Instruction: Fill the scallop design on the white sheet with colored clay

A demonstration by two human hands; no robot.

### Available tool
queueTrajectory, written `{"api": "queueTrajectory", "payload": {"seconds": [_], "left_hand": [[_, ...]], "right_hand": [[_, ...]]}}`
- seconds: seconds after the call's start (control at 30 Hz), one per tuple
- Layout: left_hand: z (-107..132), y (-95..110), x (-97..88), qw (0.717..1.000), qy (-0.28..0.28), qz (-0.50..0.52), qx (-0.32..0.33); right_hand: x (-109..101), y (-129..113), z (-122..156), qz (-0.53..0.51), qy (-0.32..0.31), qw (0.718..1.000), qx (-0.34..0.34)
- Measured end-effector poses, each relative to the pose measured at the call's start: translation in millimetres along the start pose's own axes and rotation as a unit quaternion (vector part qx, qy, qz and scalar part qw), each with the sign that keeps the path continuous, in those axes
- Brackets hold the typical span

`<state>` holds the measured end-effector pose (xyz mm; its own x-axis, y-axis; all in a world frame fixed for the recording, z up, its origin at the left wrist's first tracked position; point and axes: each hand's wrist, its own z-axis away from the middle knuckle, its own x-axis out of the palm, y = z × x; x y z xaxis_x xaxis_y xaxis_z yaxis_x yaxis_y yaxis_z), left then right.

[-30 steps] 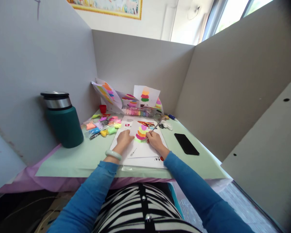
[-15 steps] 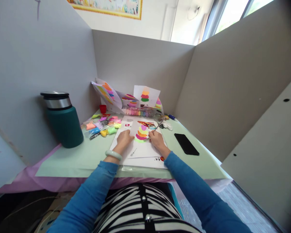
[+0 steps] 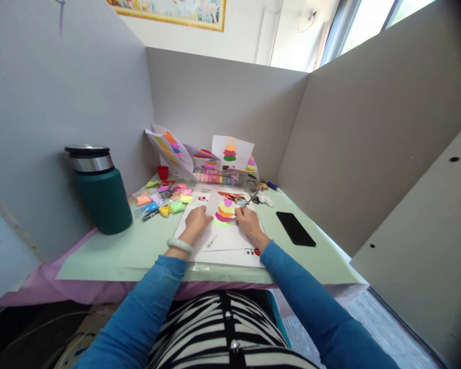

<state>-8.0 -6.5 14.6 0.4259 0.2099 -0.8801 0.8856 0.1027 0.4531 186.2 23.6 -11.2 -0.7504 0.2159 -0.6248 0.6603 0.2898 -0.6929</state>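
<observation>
A white sheet of paper (image 3: 230,238) lies on a larger printed white sheet or board in front of me. On it is a stack of coloured clay shapes (image 3: 224,209) in lilac, yellow, orange, magenta and light green. My left hand (image 3: 198,220), with a pale bangle at the wrist, is closed at the paper's left edge; its fingertips are partly hidden. My right hand (image 3: 248,220) is closed around a long, thin grey metal tool (image 3: 252,197). The tool slants, its lower end at the right side of the lower clay bands. Its exact kind is unclear.
Bagged coloured clay (image 3: 176,206) and a pen lie to the left, beyond a green bottle (image 3: 102,197). A black phone (image 3: 295,228) lies at right. A clay set (image 3: 218,177), a red cup (image 3: 163,172) and leaning pictures (image 3: 232,148) stand behind. Grey partitions surround the table.
Almost nothing differs. Both hands stay in place, and the metal tool in my right hand has shifted only very slightly.
</observation>
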Motion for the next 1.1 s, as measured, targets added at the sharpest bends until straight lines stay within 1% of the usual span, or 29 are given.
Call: {"api": "queueTrajectory", "payload": {"seconds": [0.17,0.23,0.4,0.6,0.73,0.8,0.9,1.0,1.1], "left_hand": [[-1.3,0.2,1.0,1.000,0.001,-0.001,-0.001],[-1.6,-0.1,1.5,1.000,0.002,-0.002,-0.001],[-1.5,-0.9,1.5,1.000,0.000,-0.003,-0.002],[-1.8,-0.6,2.0,1.000,0.004,0.001,0.000],[-1.0,0.2,1.1,1.000,-0.002,0.000,-0.005],[-0.8,0.3,1.1,1.000,-0.002,-0.005,-0.005],[-0.7,0.4,1.4,1.000,-0.002,-0.011,-0.006],[-0.3,1.0,1.2,1.000,-0.003,-0.012,-0.007],[0.2,1.6,0.4,1.000,-0.003,-0.013,-0.005]], "right_hand": [[1.7,-0.3,0.5,-0.031,-0.016,0.999,-0.019],[2.1,-1.3,0.5,-0.014,-0.017,1.000,-0.017],[0.4,-2.7,0.7,0.014,0.007,1.000,0.001],[0.8,-4.1,1.3,0.022,-0.010,1.000,-0.020],[-0.7,-4.6,1.1,0.062,0.004,0.998,-0.010],[-0.7,-4.1,1.3,0.064,0.012,0.998,-0.011],[1.1,-3.7,1.4,0.051,0.004,0.998,-0.022],[2.4,-3.7,0.8,0.065,-0.008,0.998,-0.024],[0.7,-2.0,-0.5,0.081,0.001,0.997,-0.016]]}}
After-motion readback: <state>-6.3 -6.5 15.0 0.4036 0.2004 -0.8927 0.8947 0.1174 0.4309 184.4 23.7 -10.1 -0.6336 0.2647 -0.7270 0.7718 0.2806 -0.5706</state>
